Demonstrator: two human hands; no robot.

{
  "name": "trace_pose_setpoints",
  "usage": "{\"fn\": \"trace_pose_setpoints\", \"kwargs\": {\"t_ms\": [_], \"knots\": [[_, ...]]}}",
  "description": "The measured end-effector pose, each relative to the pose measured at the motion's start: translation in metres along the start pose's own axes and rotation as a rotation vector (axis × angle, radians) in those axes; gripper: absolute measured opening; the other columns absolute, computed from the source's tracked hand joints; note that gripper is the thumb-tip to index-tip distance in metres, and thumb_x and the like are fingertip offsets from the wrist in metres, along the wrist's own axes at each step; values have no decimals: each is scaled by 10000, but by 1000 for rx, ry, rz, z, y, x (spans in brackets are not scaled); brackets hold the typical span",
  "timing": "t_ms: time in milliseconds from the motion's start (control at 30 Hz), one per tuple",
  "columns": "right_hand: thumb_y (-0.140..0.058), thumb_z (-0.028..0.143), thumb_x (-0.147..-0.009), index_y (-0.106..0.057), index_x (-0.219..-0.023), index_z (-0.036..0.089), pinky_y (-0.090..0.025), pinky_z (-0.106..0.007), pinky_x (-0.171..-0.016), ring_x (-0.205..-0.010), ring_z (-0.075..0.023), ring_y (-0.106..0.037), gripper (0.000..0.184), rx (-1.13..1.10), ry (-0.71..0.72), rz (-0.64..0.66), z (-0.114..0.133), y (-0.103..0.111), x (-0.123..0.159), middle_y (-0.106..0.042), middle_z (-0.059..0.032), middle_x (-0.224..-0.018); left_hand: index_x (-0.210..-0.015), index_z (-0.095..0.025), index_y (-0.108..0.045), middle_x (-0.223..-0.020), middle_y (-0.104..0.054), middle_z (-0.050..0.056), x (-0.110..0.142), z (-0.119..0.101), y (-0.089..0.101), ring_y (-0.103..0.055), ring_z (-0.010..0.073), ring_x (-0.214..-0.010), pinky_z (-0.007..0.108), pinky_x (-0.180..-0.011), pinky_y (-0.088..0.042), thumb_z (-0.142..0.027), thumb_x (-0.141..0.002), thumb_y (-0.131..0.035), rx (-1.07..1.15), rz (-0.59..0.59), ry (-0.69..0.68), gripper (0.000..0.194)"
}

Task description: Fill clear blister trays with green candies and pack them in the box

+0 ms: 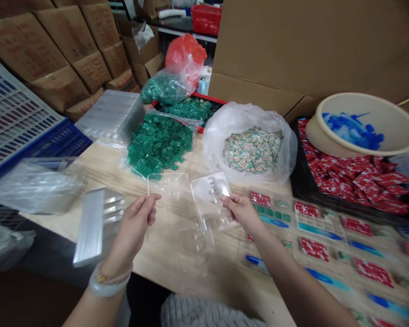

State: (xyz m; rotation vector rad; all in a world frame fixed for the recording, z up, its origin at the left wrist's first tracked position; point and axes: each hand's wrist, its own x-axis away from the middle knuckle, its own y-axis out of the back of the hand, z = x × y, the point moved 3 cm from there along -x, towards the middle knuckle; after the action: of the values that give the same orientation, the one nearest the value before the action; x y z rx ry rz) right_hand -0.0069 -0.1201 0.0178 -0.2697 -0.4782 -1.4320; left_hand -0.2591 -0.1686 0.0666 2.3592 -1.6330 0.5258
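Pretty sure I'm standing in a small packing workshop. Bulk stuff all over: a mound of green pieces (pixel 160 143), a white plastic bag (pixel 214 141) full of tiny printed bits (pixel 254 152), a beige tub (pixel 330 141) of blue parts (pixel 354 129), plus a heap of red packets (pixel 357 181). Clear plastic trays (pixel 209 200) are held over the wooden table (pixel 160 254), and rows of filled trays (pixel 315 222) pretty much repeat one set. Big brown packages (pixel 23 50) with red print line the back left.

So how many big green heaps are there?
3: the front heap beyond the left hand, the middle heap in the red-rimmed tray, the back heap in clear bagging. Others may hide.
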Motion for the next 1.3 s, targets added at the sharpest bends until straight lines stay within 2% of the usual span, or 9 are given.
{"fn": "trace_pose_setpoints", "kwargs": {"t_ms": [200,367,567,700,833,933,1000,1167,1300], "knots": [[-544,373,-629,-552,-903,155,-318,-195,-332,-370,-75,-426,350,27,118,7,11,-7,14,-540,42,-542,-715,-141,-532,-610,-533,-25,21,-5,-11,-529,97,-570,221,-494,-479,-317,-589,-674,-16,130,51,259],[-506,258,-692,-313,-1283,185,-361,-199,-416,-488,-83,-476,626,139,345,-100,19,4,39,-573,21,-684,-558,-137,-465,-503,-521,-34,26,-3,-36,-509,78,-466,241,-492,-497,-330,-593,-659,-114,197,8,276],[-520,240,-727,-342,-1269,209,-397,-215,-478,-545,-87,-489,571,72,505,-353,31,33,63,-579,6,-730,-585,-149,-444,-481,-515,-40,4,5,-64,-500,79,-432,230,-466,-472,-374,-620,-636,-85,301,-28,299],[-550,225,-713,-448,-1162,215,-381,-199,-455,-537,-80,-486,460,17,591,-608,42,56,79,-588,-5,-765,-586,-151,-427,-481,-475,-43,-24,16,-70,-460,66,-440,196,-439,-424,-387,-623,-634,-26,372,105,316],[-578,232,-696,-479,-1114,220,-370,-194,-417,-484,-77,-460,430,-36,600,-735,45,72,87,-580,9,-718,-616,-173,-417,-496,-443,-51,-18,-13,-64,-426,73,-440,185,-415,-366,-373,-676,-585,-21,334,-65,268],[-583,242,-694,-492,-1093,221,-374,-197,-425,-481,-80,-458,410,-76,578,-738,43,74,84,-561,22,-672,-571,-179,-420,-508,-422,-44,-1,-39,-68,-402,78,-458,194,-450,-333,-296,-692,-570,-265,236,-397,226],[-579,248,-697,-486,-1102,222,-381,-199,-440,-499,-84,-470,417,-90,566,-719,40,71,80,-562,18,-679,-525,-178,-442,-529,-430,-29,6,-38,-80,-406,93,-504,212,-509,-335,-230,-671,-580,-493,283,-512,208],[-541,277,-729,-453,-1135,222,-442,-239,-517,-650,-129,-543,419,-32,471,-606,27,44,78,-582,-37,-826,-800,-194,-589,-817,-537,32,18,-10,-110,-494,147,-700,246,-630,-374,-261,-632,-645,-551,334,-527,189],[-501,289,-771,-417,-1209,257,-466,-335,-773,-891,-173,-541,447,67,488,-218,21,3,87,-543,-70,-1011,-720,-171,-536,-736,-533,10,38,4,-119,-505,114,-632,226,-576,-397,-305,-678,-612,-230,529,-337,160]]}}
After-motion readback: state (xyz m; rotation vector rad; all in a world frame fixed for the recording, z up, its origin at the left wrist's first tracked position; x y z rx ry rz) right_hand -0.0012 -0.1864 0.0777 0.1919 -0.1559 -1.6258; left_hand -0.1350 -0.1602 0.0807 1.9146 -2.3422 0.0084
